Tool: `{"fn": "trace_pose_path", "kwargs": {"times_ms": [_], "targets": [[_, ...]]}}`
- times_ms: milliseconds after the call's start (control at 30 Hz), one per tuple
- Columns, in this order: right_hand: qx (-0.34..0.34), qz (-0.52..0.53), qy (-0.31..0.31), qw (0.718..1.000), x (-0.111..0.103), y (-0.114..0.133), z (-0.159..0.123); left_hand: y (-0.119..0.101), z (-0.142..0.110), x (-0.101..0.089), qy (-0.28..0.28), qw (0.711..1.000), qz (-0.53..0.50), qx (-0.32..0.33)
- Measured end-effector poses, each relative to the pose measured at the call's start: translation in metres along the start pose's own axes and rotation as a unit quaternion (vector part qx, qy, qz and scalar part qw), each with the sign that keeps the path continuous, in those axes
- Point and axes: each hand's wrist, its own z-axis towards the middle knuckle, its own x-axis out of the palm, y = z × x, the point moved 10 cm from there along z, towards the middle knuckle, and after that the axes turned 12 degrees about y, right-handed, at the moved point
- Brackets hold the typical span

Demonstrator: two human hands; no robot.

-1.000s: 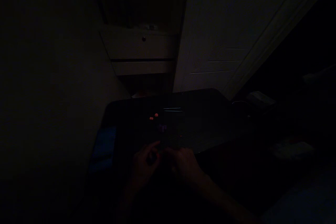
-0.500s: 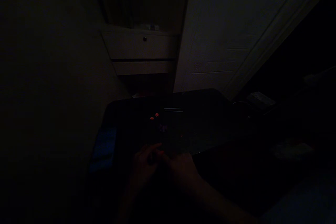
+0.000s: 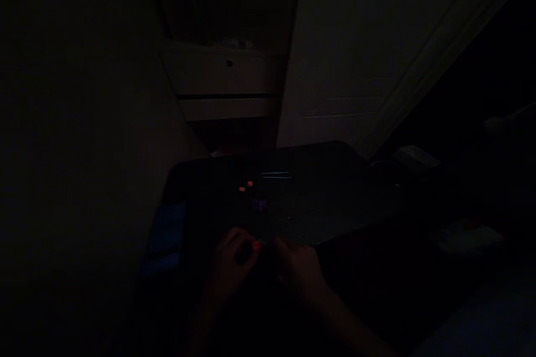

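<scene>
The scene is very dark. Near the front edge of the table, my left hand point(image 3: 230, 259) pinches a small orange-red piece point(image 3: 257, 245) between thumb and fingertips. Just to its right, my right hand point(image 3: 299, 265) has its fingers closed and pointing toward that piece; whatever they hold, if anything, is too dark to make out. Beyond the hands lies a small purple cluster point(image 3: 260, 205). Two small orange pieces point(image 3: 242, 189) rest farther back, slightly left. A tiny reddish bit point(image 3: 288, 217) sits on the table right of the purple cluster.
Thin metal tweezers point(image 3: 276, 177) lie toward the back of the dark table point(image 3: 322, 178). A flat bluish rectangle point(image 3: 165, 240) lies along the left edge. Behind stand a drawer unit point(image 3: 228, 75) and a pale panel point(image 3: 335, 67). A pale box point(image 3: 414, 157) is at the right.
My right hand came in against the left one half a second ago and has now drawn back to the right. The orange-red piece shows more clearly at my left fingertips.
</scene>
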Motion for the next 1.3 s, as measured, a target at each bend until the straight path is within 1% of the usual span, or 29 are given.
{"fn": "trace_pose_path", "kwargs": {"times_ms": [167,267,400,500,700,867,967,1300], "targets": [[0.009,-0.009,-0.010,1.000,0.001,0.005,-0.002,-0.005,0.001,-0.001,0.005,1.000,-0.011,0.003],[0.005,-0.006,-0.002,1.000,0.001,0.010,-0.001,-0.007,0.003,0.000,0.016,1.000,-0.016,0.001],[-0.004,-0.003,-0.006,1.000,-0.009,0.017,-0.002,-0.008,0.003,0.001,0.015,1.000,-0.014,-0.001],[-0.009,-0.003,0.003,1.000,-0.016,0.020,-0.001,-0.007,0.002,0.001,0.008,1.000,-0.012,0.002],[-0.013,-0.015,0.026,0.999,-0.017,0.021,0.003,-0.004,0.002,0.002,0.007,1.000,-0.018,0.006],[-0.034,-0.005,0.022,0.999,-0.020,0.023,0.003,-0.003,0.001,0.002,0.000,1.000,-0.024,0.010],[-0.038,-0.003,0.028,0.999,-0.020,0.023,0.002,-0.004,0.001,0.003,0.003,1.000,-0.019,0.013],[-0.051,0.003,0.022,0.998,-0.023,0.027,0.003,-0.008,0.001,0.003,0.016,1.000,-0.022,0.011]]}}
